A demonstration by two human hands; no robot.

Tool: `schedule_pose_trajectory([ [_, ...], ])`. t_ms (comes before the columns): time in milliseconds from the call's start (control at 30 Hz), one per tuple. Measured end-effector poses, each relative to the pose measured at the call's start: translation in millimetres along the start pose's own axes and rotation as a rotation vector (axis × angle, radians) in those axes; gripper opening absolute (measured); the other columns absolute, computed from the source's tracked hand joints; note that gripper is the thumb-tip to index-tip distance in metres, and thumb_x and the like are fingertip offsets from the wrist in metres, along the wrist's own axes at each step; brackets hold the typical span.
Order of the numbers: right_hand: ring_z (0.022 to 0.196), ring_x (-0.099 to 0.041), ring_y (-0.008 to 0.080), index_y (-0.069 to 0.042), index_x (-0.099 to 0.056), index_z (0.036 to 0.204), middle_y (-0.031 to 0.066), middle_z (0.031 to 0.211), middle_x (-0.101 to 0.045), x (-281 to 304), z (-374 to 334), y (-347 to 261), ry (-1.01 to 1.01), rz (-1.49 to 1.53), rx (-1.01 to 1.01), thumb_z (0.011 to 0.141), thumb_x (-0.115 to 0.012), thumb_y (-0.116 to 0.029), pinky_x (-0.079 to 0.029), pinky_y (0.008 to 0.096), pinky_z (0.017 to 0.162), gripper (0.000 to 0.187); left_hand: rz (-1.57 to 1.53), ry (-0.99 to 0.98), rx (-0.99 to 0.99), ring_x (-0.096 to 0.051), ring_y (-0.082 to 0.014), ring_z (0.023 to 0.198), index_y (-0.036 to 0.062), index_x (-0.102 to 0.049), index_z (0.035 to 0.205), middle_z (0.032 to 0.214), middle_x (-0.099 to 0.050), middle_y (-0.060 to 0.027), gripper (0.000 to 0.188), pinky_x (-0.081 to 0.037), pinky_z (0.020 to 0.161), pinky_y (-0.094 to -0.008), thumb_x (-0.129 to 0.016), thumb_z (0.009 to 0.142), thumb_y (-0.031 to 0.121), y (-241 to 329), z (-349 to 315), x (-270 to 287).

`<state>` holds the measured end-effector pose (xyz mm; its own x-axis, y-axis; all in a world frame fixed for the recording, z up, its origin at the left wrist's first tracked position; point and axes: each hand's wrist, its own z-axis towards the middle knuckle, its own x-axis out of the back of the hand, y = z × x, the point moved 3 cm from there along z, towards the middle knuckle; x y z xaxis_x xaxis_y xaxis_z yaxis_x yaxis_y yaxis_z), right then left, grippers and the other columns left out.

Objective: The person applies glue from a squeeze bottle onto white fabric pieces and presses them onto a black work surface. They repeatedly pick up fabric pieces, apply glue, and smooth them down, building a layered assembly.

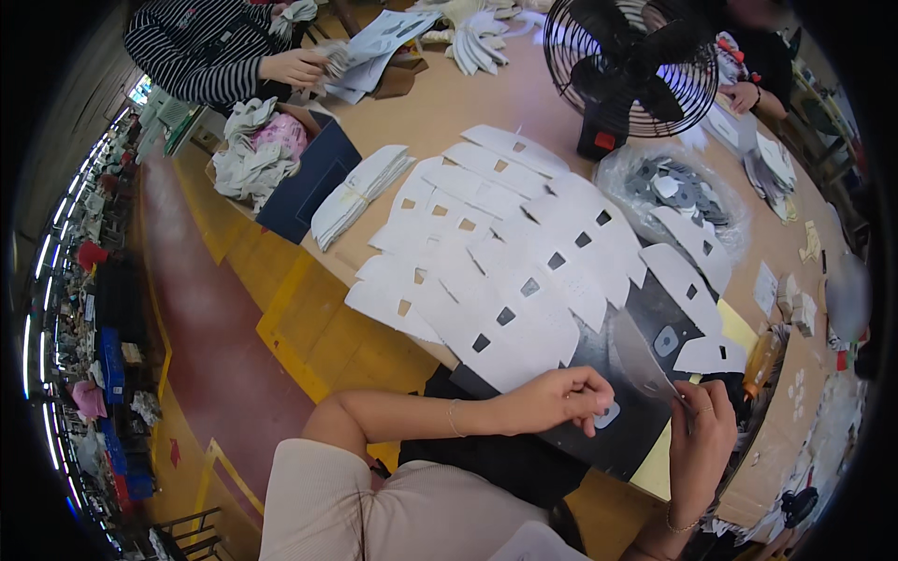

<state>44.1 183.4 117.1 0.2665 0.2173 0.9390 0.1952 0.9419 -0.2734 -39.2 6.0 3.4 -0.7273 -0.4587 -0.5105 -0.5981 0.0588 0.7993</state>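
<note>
My right hand (pixel 706 432) grips the lower edge of a thin pale cut panel (pixel 643 353), which is tilted up above a black board (pixel 641 430). To its left, my left hand (pixel 582 400) hovers over the board with thumb and fingers curled together; whatever is between them is too small to make out. Beside those fingertips is a small grey patch with a dark hole (pixel 608 415). A similar grey patch (pixel 666 342) lies farther up the board. Rows of overlapping white panels with small cut-out windows (pixel 496 243) spread across the table beyond my hands.
A black fan (pixel 631 70) stands at the far side, near a clear plastic bag of grey pieces (pixel 669 187). At left are a tied white stack (pixel 360 196) and a blue box (pixel 313 173). An orange-handled tool (pixel 760 365) lies right. Two people work across the table.
</note>
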Motion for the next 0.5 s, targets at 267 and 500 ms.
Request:
schedule_pose_trajectory([
  [267, 0.081, -0.058, 0.0297, -0.004, -0.060, 0.087, 0.0096, 0.086, -0.058, 35, 9, -24, 0.130, -0.119, 0.228, 0.072, -0.072, 0.005, -0.045, 0.0405, 0.071, 0.021, -0.822, -0.191, 0.208, -0.068, -0.0287, 0.096, 0.0030, -0.057, 0.126, 0.107, -0.067, -0.0171, 0.056, -0.056, 0.085, -0.0389, -0.040, 0.106, 0.053, 12, 14, 13],
  [500, 0.104, -0.065, 0.0387, -0.004, -0.049, 0.095, 0.0199, 0.119, -0.061, 31, -20, -3, 0.046, 0.008, 0.093, 0.075, -0.068, 0.013, -0.053, 0.0420, 0.086, 0.032, -0.342, 0.036, 0.087, -0.070, -0.0196, 0.078, 0.0005, -0.060, 0.115, 0.099, -0.069, -0.0128, 0.021, -0.058, 0.061, -0.0294, -0.065, 0.098, 0.013, 30, 11, 15],
])
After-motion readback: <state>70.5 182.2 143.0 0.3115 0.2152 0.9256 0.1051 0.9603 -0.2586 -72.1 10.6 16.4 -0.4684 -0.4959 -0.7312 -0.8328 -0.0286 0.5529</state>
